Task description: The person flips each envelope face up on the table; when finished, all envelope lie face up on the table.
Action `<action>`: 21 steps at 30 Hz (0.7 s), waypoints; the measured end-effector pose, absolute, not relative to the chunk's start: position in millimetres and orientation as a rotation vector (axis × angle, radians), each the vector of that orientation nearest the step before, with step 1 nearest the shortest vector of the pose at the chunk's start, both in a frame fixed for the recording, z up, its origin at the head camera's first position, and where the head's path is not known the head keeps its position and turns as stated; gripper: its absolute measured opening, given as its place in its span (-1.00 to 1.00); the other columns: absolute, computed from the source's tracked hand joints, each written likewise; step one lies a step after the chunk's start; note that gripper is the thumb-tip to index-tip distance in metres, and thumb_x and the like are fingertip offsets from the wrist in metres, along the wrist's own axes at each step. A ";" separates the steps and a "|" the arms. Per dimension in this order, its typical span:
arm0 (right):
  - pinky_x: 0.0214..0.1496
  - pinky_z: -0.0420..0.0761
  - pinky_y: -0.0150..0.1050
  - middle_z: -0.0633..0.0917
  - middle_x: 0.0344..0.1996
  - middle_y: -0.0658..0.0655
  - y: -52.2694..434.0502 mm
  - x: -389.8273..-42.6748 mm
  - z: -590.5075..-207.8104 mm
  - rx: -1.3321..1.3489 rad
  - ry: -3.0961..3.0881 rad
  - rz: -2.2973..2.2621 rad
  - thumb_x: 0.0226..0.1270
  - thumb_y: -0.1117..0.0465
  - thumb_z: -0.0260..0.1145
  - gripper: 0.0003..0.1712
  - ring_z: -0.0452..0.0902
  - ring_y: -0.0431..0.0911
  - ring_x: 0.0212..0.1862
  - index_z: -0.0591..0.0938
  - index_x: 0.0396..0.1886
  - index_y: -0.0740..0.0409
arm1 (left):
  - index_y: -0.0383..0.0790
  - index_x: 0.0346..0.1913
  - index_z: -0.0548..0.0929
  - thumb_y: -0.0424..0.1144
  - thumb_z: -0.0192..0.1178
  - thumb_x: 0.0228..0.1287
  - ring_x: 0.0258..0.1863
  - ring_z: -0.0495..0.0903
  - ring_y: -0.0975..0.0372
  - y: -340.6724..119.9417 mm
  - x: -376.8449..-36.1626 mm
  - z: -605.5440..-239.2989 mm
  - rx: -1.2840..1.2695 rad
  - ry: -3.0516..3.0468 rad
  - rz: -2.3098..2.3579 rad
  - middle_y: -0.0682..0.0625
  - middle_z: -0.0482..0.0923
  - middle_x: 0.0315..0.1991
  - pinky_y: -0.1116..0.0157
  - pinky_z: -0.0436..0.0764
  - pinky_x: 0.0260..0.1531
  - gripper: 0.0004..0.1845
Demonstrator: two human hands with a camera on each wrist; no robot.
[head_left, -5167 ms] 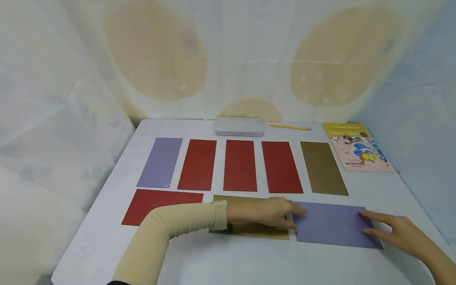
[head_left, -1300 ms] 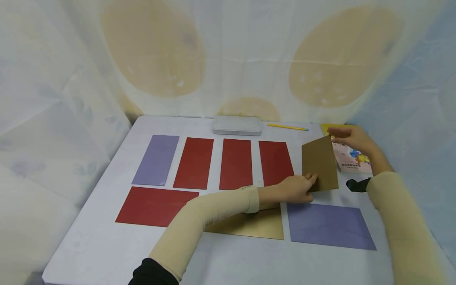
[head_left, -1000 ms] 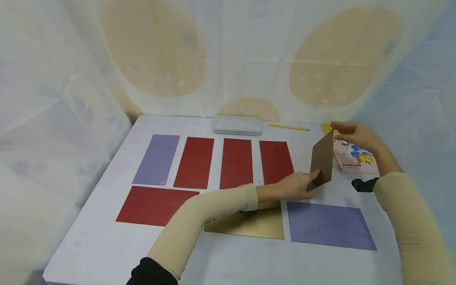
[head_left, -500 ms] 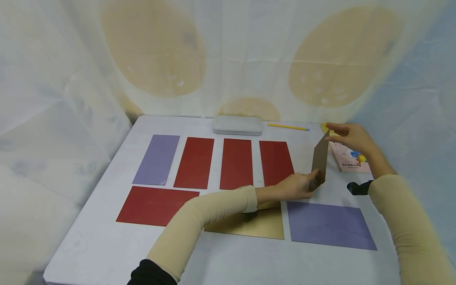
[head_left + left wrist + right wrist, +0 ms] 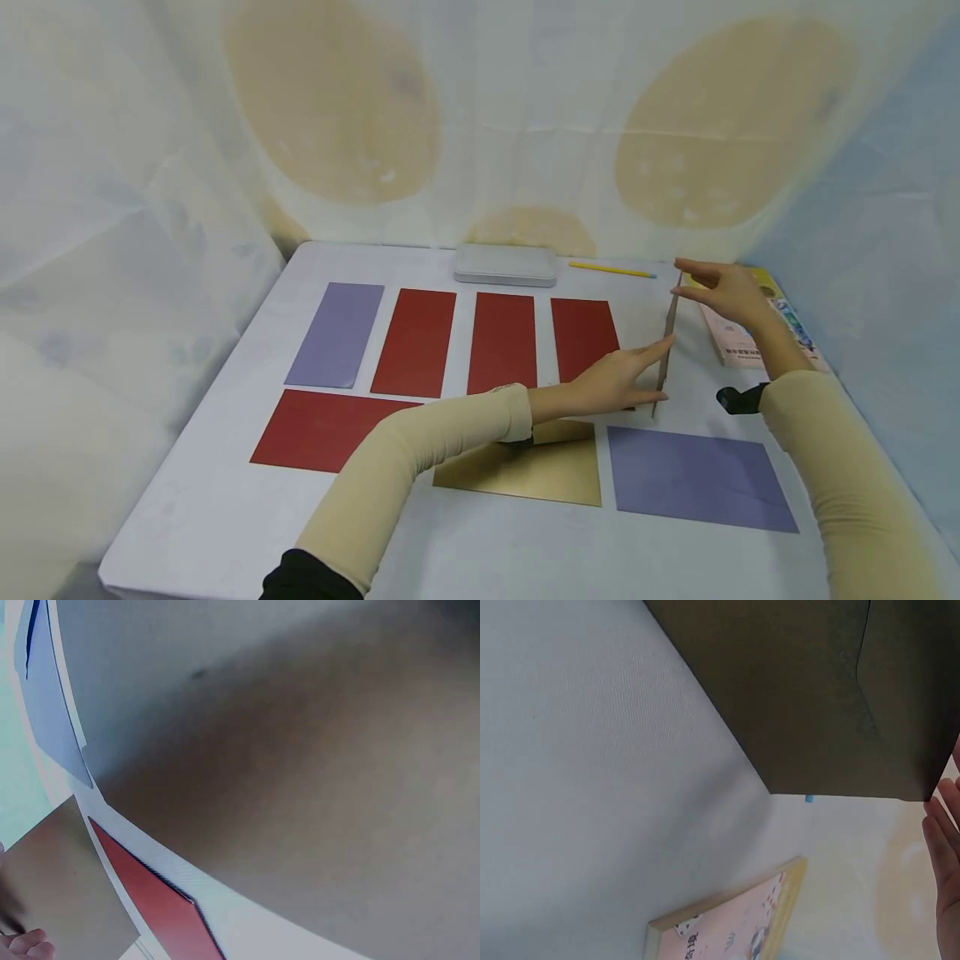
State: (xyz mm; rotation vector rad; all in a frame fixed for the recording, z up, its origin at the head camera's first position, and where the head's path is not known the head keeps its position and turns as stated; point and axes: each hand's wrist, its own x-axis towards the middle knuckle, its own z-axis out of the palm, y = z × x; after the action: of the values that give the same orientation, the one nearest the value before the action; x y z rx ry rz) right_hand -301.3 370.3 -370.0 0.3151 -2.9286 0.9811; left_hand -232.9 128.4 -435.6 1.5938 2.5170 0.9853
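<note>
Soft light around me; sheen on gold envelope [image 5: 525,477]; brown envelope [image 5: 795,705] darkly shaded; left wrist view mostly blurred.

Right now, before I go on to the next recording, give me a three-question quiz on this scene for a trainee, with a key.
1. True or false: in the head view, the yellow pencil lies to the left of the grey case.
2. Multiple choice: how many red envelopes show on the table in the head view? a) two b) four c) six
3. Fill in: the envelope held between the left hand and the right hand is ____ in colour.

Key: 1. False; the pencil lies to the right of the case. 2. b. 3. Gold.
</note>
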 end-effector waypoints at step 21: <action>-0.02 0.48 0.29 0.47 0.17 0.46 383.9 -262.3 -413.9 0.288 -3.068 0.816 0.48 -0.06 0.11 -0.33 0.42 0.40 0.14 0.38 0.33 0.37 | -0.25 0.43 0.28 -0.08 0.39 0.17 -0.81 0.16 0.40 118.0 -240.2 -442.0 1.404 2.614 1.103 0.13 0.26 -0.80 0.55 0.24 -0.70 -0.18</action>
State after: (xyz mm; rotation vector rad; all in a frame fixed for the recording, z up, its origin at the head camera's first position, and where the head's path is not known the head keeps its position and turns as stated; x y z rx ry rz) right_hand -262.3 383.9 -413.9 0.2879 -3.0684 0.8160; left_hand -240.2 118.0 -442.0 1.4044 2.6141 1.1035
